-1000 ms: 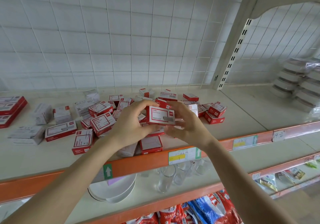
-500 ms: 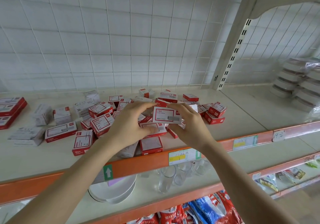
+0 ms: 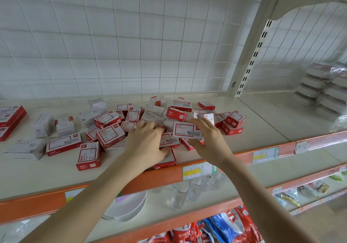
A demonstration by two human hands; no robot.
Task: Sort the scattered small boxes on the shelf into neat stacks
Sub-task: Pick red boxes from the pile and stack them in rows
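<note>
A small red-and-white cardboard box (image 3: pixel 185 131) is pinched by the right hand (image 3: pixel 208 141) just above the pile (image 3: pixel 110 135) on the cream shelf (image 3: pixel 262 124). The left hand (image 3: pixel 148 145) is laid over the pile, but whether it grips anything cannot be told. The box is judged light and stiff, best held by opposite edges.

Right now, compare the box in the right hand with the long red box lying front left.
The held box is pinched by the fingers of the right hand, above the pile; the long box lies flat on the shelf, untouched. The held box is shorter, the long box more stretched. Both are red-edged with a white label and a grey picture.
</note>
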